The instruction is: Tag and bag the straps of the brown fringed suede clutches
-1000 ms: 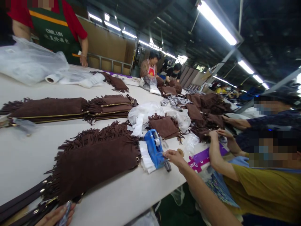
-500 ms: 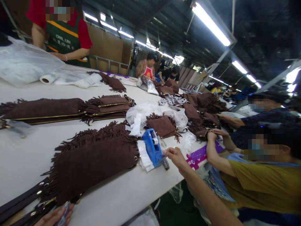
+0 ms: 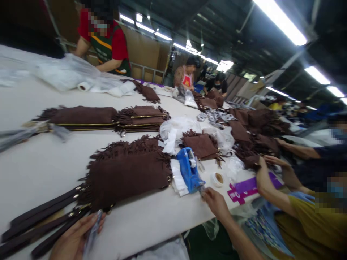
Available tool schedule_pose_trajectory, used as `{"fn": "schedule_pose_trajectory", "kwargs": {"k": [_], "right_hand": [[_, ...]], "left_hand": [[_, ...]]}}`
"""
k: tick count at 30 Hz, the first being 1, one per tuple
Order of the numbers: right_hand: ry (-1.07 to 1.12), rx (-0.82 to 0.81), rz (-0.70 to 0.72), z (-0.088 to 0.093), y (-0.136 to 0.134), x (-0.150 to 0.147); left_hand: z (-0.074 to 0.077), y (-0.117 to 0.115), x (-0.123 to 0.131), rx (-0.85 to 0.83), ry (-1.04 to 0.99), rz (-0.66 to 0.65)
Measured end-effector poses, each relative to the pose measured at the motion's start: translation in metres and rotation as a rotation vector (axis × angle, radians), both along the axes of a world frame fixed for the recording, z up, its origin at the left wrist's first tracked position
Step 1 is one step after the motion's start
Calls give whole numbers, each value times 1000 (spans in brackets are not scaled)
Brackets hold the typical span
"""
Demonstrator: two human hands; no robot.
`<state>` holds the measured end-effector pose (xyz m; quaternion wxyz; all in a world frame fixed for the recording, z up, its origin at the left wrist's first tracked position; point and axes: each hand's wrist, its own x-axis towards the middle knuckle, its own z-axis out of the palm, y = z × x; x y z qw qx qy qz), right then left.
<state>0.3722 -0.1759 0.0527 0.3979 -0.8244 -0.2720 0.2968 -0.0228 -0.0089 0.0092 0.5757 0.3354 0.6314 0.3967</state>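
In the lower left of the head view, my left hand (image 3: 74, 234) is closed around a narrow piece wrapped in greyish clear plastic (image 3: 92, 231). Just above lies a dark brown suede bag (image 3: 130, 177) with fringe and gold rings, its dark straps (image 3: 46, 209) trailing to the left. Beyond the bag's right end stands a blue tape dispenser (image 3: 187, 169) on some white sheets (image 3: 179, 178). At the dispenser's front end my right hand (image 3: 217, 204) has its fingers pinched, seemingly on the end of clear tape; the fingertips are blurred.
A white tape roll (image 3: 217, 179) and purple card (image 3: 246, 189) lie to the right, where a co-worker's hands (image 3: 261, 173) handle a brown piece. Brown bags (image 3: 84, 115) with gold zips, crumpled plastic (image 3: 173, 130) and plastic film (image 3: 65, 74) lie further back. The table's front edge (image 3: 189, 227) runs below.
The view has swung left, so the scene sits further right. My right hand has drawn slightly away from the dispenser, toward the front edge. More of my left hand shows, still holding the wrapped piece.
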Motion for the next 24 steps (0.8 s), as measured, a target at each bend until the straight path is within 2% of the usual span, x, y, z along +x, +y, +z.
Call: {"fn": "schedule_pose_trajectory", "kwargs": {"k": [2,3,6,8,10,13,15,18,21,24], "right_hand": [[-124,-83,47,-15,-12,-6],[-196,-133,52,-24,-13,-10],[-98,-135,242,-42,10,-39],[76,-38,432,-39,40,-83],[214,65,612,-28,74,-136],[262,189,805,-13,123,-206],[215,258,932,-11,145,-235],[78,301,1041,-16,162,-257],[-93,284,1057,-18,167,-265],[-271,228,1090,-12,170,-271]], "left_hand": [[0,-1,-5,-134,-205,24],[1,-1,-6,-140,-272,14],[2,1,-7,-88,-386,20],[1,1,-6,-63,-412,52],[0,-1,-5,-49,-418,77],[0,-6,-4,-14,-430,74],[0,-7,-4,21,-423,62],[-1,-6,-5,64,-384,74],[-3,-6,-6,104,-347,87],[-7,-6,-8,131,-303,77]]}}
